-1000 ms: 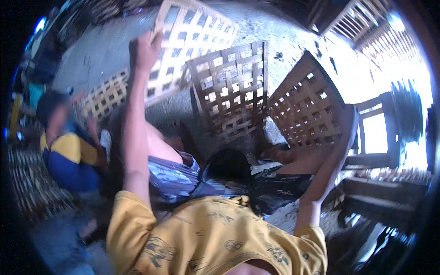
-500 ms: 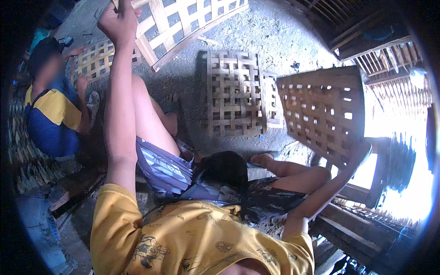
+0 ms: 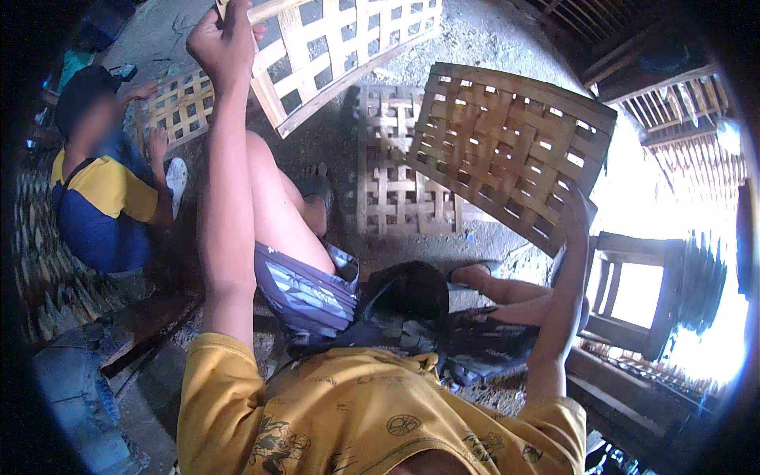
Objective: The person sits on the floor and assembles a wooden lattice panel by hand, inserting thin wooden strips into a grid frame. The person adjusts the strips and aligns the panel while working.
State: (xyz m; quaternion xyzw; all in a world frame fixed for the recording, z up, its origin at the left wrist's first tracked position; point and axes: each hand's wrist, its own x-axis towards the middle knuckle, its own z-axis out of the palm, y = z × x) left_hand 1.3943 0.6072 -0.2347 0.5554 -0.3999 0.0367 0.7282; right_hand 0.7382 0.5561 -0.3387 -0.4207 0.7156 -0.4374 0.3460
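Observation:
My left hand (image 3: 224, 46) is closed round the near left corner of a pale woven bamboo panel (image 3: 271, 103), held raised and tilted at the top. The panel's upper part runs out of the picture. At the right, my right hand (image 3: 576, 207) grips the lower right edge of a second, browner woven panel (image 3: 514, 134), which hangs slanted above the ground. Some of that hand's fingers are hard to make out against the weave. Below and between them, a third woven panel (image 3: 388, 194) lies on the ground, partly covered by the second.
A co-worker (image 3: 103, 198) in a blue and yellow shirt sits at the left, hands near another woven panel (image 3: 178, 111). A wooden frame (image 3: 665, 301) stands by the bright opening at right. Slatted wood (image 3: 673, 103) hangs at the upper right. My bent legs (image 3: 289, 206) are in front.
My right hand has swung the browner panel leftward and up, tilting it over the panel on the ground. The left hand and its panel have shifted slightly right in the picture.

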